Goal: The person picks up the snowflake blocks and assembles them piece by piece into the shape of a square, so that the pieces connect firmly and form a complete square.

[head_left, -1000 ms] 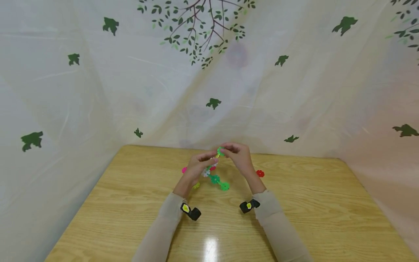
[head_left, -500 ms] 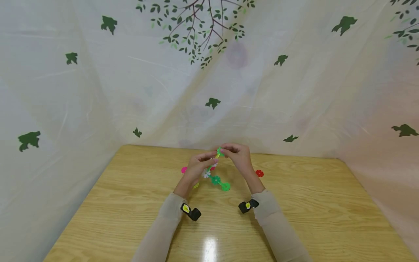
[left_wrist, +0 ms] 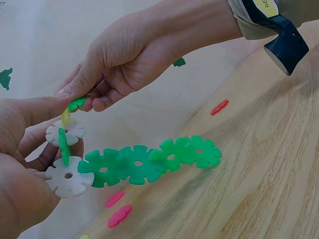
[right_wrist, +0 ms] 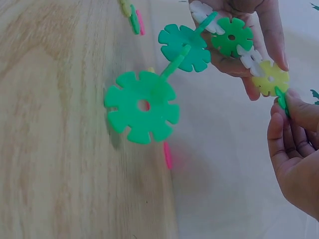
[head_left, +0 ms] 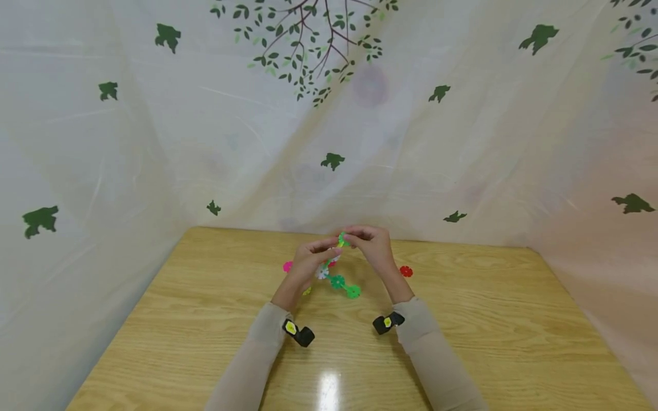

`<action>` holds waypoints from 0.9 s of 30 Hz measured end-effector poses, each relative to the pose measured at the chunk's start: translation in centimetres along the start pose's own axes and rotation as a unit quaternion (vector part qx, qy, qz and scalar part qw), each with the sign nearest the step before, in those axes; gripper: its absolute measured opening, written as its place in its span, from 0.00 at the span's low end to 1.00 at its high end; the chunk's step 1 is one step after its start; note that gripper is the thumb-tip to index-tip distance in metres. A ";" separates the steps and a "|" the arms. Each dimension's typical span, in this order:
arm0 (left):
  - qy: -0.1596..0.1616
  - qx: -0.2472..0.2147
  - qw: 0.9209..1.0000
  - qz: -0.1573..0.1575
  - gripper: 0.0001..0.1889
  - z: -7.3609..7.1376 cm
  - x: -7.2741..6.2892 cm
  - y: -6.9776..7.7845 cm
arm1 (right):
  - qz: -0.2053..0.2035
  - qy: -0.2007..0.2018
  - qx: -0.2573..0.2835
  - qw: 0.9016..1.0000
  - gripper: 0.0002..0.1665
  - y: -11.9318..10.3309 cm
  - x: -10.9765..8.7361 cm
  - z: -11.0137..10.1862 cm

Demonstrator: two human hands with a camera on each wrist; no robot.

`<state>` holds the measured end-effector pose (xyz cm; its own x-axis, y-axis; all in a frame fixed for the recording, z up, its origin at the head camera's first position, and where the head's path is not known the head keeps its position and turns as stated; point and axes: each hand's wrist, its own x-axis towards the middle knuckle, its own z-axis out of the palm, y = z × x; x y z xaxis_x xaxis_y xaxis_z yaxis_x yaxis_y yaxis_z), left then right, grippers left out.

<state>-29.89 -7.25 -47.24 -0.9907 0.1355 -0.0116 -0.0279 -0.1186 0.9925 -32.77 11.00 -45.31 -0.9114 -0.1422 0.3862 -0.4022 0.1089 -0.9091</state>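
My left hand (head_left: 305, 264) holds a chain of slotted plastic flower discs between thumb and fingers, beside a white disc (left_wrist: 68, 177). The chain runs through white, green and yellow pieces. From the white disc, a branch of several green discs (left_wrist: 141, 164) hangs free over the table. At the chain's upper end is a yellow disc (right_wrist: 270, 78). My right hand (head_left: 377, 250) pinches a small green disc (right_wrist: 281, 101) against the yellow one's edge. How deep their slots fit together is hidden by the fingertips.
On the wooden table (head_left: 462, 325) lie loose discs: a red one (head_left: 406, 271) to the right, a pink one (head_left: 288, 266) to the left and a yellow one (head_left: 307, 291) by the left wrist. A printed cloth (head_left: 247, 142) hangs behind the table's far edge.
Both hands keep their hold on the chain and the green disc, with only tiny movements. The whole head view has drifted slightly, the scene moving left.
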 end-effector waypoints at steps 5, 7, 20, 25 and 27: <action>-0.005 -0.004 1.000 0.000 0.19 0.0 0.1 0.0 | 0.012 -0.016 -0.003 1.000 0.13 0.0 0.1 -0.2; -0.007 -0.005 1.000 -0.001 0.19 0.0 0.1 -0.1 | 0.020 -0.022 -0.009 1.000 0.13 -0.4 0.1 -0.2; -0.032 -0.024 0.999 -0.030 0.22 0.0 0.3 -0.9 | -0.005 -0.037 -0.025 0.999 0.14 0.6 0.1 0.1; -0.034 -0.012 0.998 -0.055 0.22 0.0 0.2 -1.0 | 0.003 -0.067 -0.050 0.997 0.14 0.6 0.1 0.1; -0.038 -0.002 0.997 -0.064 0.22 -0.1 0.2 -1.0 | 0.005 -0.076 -0.058 0.995 0.14 0.7 0.0 0.0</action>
<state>-30.06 -7.19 -48.29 -0.9662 0.2238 -0.1281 -0.1535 -0.1001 0.9831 -33.10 11.04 -45.96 -0.8954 -0.2867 0.3406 -0.4082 0.2233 -0.8852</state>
